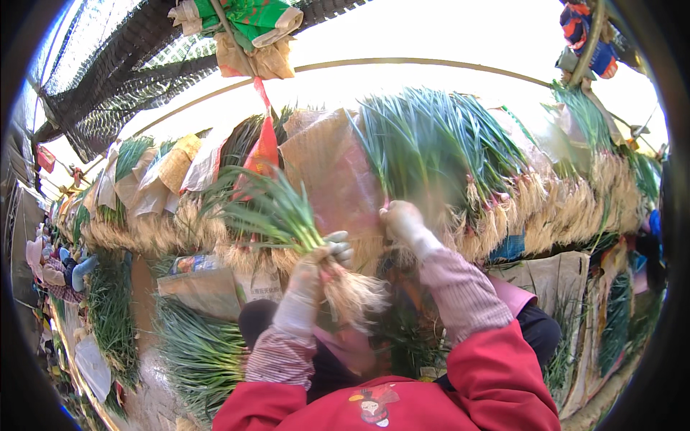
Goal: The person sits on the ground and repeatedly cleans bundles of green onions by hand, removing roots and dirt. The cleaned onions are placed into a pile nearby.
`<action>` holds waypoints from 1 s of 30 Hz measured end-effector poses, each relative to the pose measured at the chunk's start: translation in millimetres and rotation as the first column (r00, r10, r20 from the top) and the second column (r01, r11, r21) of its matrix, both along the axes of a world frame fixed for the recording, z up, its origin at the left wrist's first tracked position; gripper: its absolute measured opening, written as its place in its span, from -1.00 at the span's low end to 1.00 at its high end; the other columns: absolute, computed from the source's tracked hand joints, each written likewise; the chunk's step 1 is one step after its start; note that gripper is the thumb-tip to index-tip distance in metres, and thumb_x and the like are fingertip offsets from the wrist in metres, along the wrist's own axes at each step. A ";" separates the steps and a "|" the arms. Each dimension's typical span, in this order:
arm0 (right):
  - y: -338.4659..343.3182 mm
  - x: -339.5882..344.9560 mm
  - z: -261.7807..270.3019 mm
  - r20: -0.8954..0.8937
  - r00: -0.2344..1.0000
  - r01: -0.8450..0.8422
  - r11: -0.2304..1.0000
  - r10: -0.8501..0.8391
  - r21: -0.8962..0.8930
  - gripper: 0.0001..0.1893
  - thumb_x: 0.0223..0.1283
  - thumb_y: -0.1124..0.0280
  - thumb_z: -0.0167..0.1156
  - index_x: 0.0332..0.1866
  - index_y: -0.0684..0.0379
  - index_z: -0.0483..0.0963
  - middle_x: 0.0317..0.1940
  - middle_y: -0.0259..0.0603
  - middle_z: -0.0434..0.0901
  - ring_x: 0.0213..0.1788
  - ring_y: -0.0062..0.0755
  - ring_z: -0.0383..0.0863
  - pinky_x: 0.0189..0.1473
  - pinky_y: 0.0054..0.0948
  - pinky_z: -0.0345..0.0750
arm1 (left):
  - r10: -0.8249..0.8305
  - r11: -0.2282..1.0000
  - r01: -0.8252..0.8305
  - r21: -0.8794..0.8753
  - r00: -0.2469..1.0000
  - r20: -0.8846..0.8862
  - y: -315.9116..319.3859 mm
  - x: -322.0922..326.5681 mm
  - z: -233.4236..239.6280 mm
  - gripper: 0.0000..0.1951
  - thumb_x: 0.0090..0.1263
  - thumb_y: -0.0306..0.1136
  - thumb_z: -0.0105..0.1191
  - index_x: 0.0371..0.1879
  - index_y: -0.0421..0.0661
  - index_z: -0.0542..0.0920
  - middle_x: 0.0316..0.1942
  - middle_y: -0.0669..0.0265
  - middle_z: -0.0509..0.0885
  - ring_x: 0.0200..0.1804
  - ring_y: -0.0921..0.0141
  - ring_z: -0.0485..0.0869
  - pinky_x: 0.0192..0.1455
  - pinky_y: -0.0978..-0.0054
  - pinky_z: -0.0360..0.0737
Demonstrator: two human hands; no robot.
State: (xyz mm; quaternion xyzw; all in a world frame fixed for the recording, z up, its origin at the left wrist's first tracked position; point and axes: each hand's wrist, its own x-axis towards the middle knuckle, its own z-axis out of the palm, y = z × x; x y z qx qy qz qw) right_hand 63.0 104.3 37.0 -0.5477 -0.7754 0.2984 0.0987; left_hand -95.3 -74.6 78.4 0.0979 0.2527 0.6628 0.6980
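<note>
My left hand (318,264), in a pale glove, is closed around a bunch of green onions (288,215). Their leaves point up and left, and their stringy roots hang to the lower right. Farther right, my right hand (401,221), also gloved, has its fingers pinched at the reddish base of a single green onion (384,183), beside the near edge of the raised pile. A thick row of green onions (431,129) lies on that pile with roots towards me. Brownish sacking (329,161) covers the part between my hands.
Another heap of green onions (199,345) lies low on the left, near my knee. A folded sack (205,291) is behind it, and a pale sack (555,275) lies on the right. Other people (64,269) sit at the far left. Cloth bundles (259,32) hang from poles overhead.
</note>
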 end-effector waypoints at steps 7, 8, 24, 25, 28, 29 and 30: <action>-75.6 57.1 57.4 0.004 0.825 -0.492 0.721 0.566 -0.489 -0.39 0.20 -0.16 0.16 0.04 0.24 0.53 -0.15 0.05 0.66 -0.04 -0.09 0.65 0.00 -0.27 0.54 | -0.188 0.944 0.106 -0.311 0.950 -0.249 4.1 43.1 -22.9 -0.71 0.49 -0.39 -0.10 0.03 -0.34 0.53 -0.30 0.12 0.65 -0.32 0.31 0.62 -0.26 0.41 0.59; -73.7 53.3 58.3 -0.285 0.955 -0.256 0.710 0.080 -0.656 -0.37 0.17 -0.08 0.26 0.11 0.31 0.48 -0.17 -0.04 0.65 -0.07 -0.21 0.64 -0.05 -0.32 0.55 | -0.168 0.947 0.100 -0.305 0.964 -0.204 0.6 50.9 -21.8 -0.72 0.48 -0.39 -0.08 0.01 -0.33 0.53 -0.30 0.12 0.66 -0.31 0.32 0.62 -0.25 0.41 0.59; -19.7 37.4 -2.7 0.225 0.969 -0.127 0.989 0.106 0.077 -0.64 0.21 0.07 0.18 -0.15 0.18 0.57 -0.33 -0.05 0.69 -0.22 -0.06 0.70 -0.11 -0.17 0.61 | -0.020 0.979 -0.051 -0.197 0.940 -0.340 6.8 27.7 -26.3 -0.64 0.37 -0.46 -0.05 0.09 -0.40 0.41 -0.07 0.00 0.64 -0.16 0.22 0.66 -0.03 0.25 0.70; -21.6 30.8 4.9 0.309 0.947 -0.118 0.990 0.090 0.073 -0.66 0.23 0.08 0.16 -0.18 0.17 0.58 -0.34 -0.06 0.69 -0.22 -0.08 0.70 -0.13 -0.17 0.61 | 0.021 0.975 -0.084 -0.207 0.957 -0.289 12.1 34.2 -34.9 -0.66 0.38 -0.49 -0.09 0.09 -0.39 0.41 -0.06 -0.01 0.64 -0.13 0.22 0.67 0.00 0.30 0.69; -53.1 41.7 26.7 0.113 0.947 -0.292 0.953 0.299 -0.075 -0.63 0.25 0.08 0.13 -0.09 0.16 0.61 -0.20 -0.06 0.68 -0.10 -0.12 0.68 0.01 -0.23 0.57 | 0.045 0.965 -0.083 -0.248 0.986 -0.158 20.7 40.5 -56.0 -0.72 0.39 -0.50 -0.11 0.00 -0.38 0.47 0.04 -0.05 0.58 -0.01 0.17 0.63 0.15 0.16 0.61; -63.2 49.1 33.1 0.046 0.892 -0.439 0.884 0.451 -0.161 -0.62 0.25 0.06 0.14 -0.08 0.16 0.60 -0.17 -0.08 0.68 -0.08 -0.13 0.67 0.04 -0.24 0.55 | -0.055 0.918 -0.060 -0.392 0.959 -0.277 19.4 40.6 -60.4 -0.75 0.38 -0.49 -0.09 -0.07 -0.39 0.50 0.01 -0.07 0.58 0.02 0.13 0.61 0.22 0.10 0.55; -69.6 57.3 37.5 0.106 0.866 -0.462 0.862 0.489 -0.206 -0.59 0.24 0.01 0.15 -0.04 0.14 0.60 -0.15 -0.09 0.68 -0.06 -0.13 0.66 0.05 -0.23 0.54 | -0.054 0.932 0.017 -0.361 0.994 -0.092 17.5 43.9 -64.0 -0.75 0.38 -0.48 -0.07 -0.07 -0.39 0.50 -0.05 -0.06 0.61 -0.01 0.13 0.62 0.18 0.13 0.57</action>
